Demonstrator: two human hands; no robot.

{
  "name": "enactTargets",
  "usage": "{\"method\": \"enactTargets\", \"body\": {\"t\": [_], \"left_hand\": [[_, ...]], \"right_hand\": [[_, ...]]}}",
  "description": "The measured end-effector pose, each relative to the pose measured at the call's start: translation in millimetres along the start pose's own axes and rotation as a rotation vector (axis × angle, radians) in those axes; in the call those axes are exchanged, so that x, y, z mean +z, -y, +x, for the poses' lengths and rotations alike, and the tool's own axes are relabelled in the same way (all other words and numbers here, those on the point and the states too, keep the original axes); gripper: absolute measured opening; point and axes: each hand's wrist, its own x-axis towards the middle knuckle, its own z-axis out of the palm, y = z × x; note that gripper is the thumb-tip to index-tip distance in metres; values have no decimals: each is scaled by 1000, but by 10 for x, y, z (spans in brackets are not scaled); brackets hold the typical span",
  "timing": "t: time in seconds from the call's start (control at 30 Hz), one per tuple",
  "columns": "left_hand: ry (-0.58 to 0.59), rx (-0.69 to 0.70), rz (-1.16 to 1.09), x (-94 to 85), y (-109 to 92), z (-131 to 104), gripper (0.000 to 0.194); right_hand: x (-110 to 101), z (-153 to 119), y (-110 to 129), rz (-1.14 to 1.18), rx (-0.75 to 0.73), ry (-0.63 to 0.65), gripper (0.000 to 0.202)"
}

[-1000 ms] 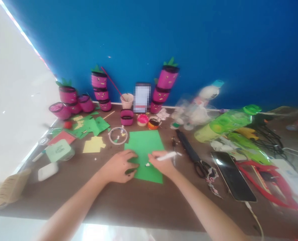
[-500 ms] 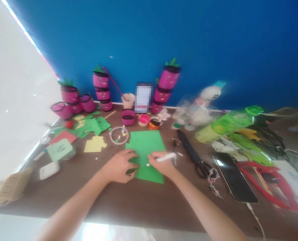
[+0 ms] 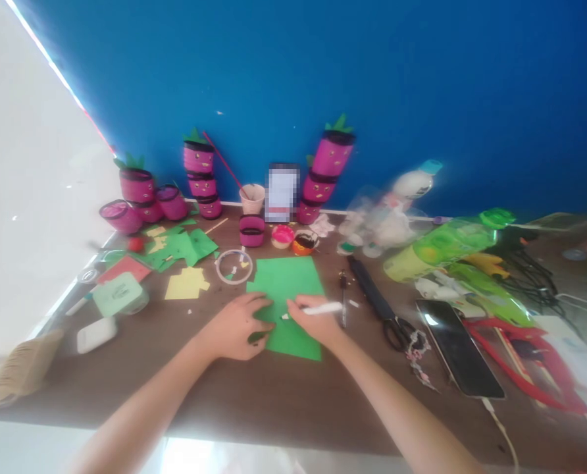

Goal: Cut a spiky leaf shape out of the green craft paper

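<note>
A green sheet of paper (image 3: 293,280) lies flat on the brown table between my hands. My left hand (image 3: 238,327) rests on its left edge with the fingers spread. Over the right half of the sheet, my right hand (image 3: 314,321) grips a white marker (image 3: 327,307), its tip low at the paper. Whether the tip leaves a mark there is too blurred to tell. Just right of that hand lies a slim black pen (image 3: 343,296). A white tape ring (image 3: 234,266) sits beyond my left hand, beside yellow paper (image 3: 185,284).
Black-handled scissors (image 3: 395,329), a phone (image 3: 461,349) on a cable and a green bottle (image 3: 446,247) lie to the right. Stacked magenta cups (image 3: 202,171) with faces stand along the blue wall, near open paint pots (image 3: 282,236). A twine roll (image 3: 22,368) lies at the left edge.
My right hand has shifted slightly left with the white marker over the green sheet. My left hand stays in place.
</note>
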Motion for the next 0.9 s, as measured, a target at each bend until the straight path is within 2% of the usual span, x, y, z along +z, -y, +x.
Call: {"method": "enactTargets", "body": {"t": [0.57,0.9], "left_hand": [[-9,-5,14,-8,-30,-1,24],[-9,-1,21,-12,-25,-4,24]], "right_hand": [[68,41,24,87,51,7,33],[56,6,26,30,53,-36,35]]}}
